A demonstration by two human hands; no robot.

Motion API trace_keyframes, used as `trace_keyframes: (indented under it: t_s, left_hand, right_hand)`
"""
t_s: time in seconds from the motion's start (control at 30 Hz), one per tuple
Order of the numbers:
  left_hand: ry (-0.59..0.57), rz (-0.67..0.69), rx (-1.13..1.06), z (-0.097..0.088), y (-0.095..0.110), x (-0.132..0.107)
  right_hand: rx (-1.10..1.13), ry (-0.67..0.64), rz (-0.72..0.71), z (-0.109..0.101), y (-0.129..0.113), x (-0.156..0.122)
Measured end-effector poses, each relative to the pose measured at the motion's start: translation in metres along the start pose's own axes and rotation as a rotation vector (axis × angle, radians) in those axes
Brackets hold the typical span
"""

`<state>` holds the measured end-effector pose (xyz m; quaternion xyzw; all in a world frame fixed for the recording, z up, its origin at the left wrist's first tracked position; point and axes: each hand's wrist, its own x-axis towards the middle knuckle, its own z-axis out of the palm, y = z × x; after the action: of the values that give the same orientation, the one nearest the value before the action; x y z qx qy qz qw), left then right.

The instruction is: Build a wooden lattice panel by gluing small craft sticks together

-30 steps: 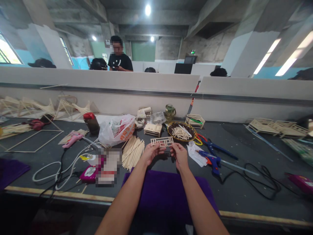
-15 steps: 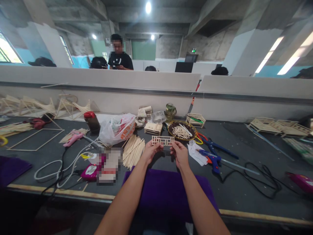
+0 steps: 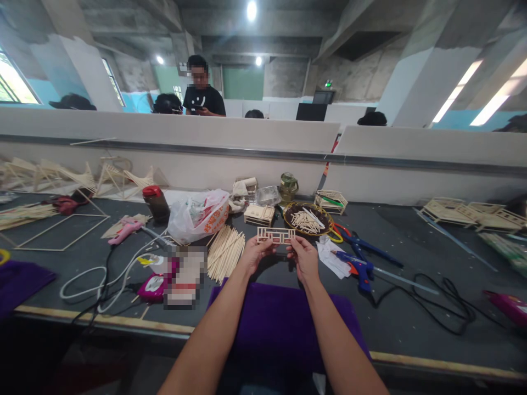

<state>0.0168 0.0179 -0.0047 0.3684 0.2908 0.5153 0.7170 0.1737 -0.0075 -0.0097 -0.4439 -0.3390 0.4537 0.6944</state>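
A small lattice frame of thin wooden sticks (image 3: 276,235) is held up between my two hands, above the near part of the bench. My left hand (image 3: 256,254) pinches its left end, and my right hand (image 3: 303,256) grips the right end. Just beyond it sits a round basket (image 3: 288,224) with short cut sticks (image 3: 308,219). Long wooden sticks (image 3: 224,253) lie in a pile left of my left hand. A purple cloth (image 3: 284,318) is spread under my forearms. Past the frame stands a small wooden stick model (image 3: 259,214).
A blue glue gun (image 3: 362,272) with its cord and blue-handled pliers (image 3: 370,247) lie to the right. On the left are a pink glue gun (image 3: 124,229), a plastic bag (image 3: 195,219) and a red-lidded bottle (image 3: 155,204). A person (image 3: 202,99) stands behind the partition (image 3: 173,127).
Almost nothing differs. Both hands keep hold of the stick frame, and the whole view has shifted very slightly.
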Motion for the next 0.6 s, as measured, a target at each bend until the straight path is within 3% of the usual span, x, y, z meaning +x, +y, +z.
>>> trace_keyframes:
  t_s: [0.2,0.4,0.6]
  left_hand:
    - [0.133,0.083,-0.064,0.001,0.0,0.004]
    - [0.362,0.228,-0.222,-0.016,0.014,0.012]
    - [0.497,0.306,-0.346,-0.031,0.027,0.013]
  right_hand:
    - [-0.123,0.045,-0.078,-0.001,0.001,0.001]
    - [-0.387,0.05,-0.256,0.002,-0.002,0.015]
    - [-0.782,-0.157,-0.444,0.044,-0.01,0.071]
